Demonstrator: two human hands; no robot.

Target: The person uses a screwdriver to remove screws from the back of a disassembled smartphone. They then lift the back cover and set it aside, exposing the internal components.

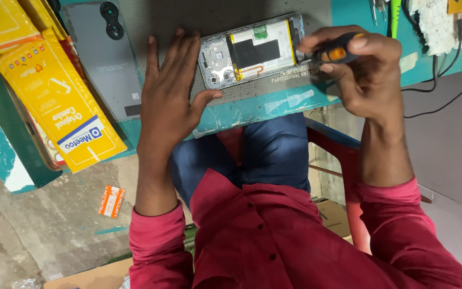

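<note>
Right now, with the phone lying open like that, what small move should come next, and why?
Probably turn the black-and-orange screwdriver: the right hand holds it at the opened grey phone's end, while the left hand lies flat beside the phone on the grey perforated mat.

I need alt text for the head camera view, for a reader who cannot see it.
A person's right hand holds a small screwdriver to an opened phone on a grey mat, while the left hand lies flat beside the phone. A grey back cover and yellow packets lie to the left.
</note>
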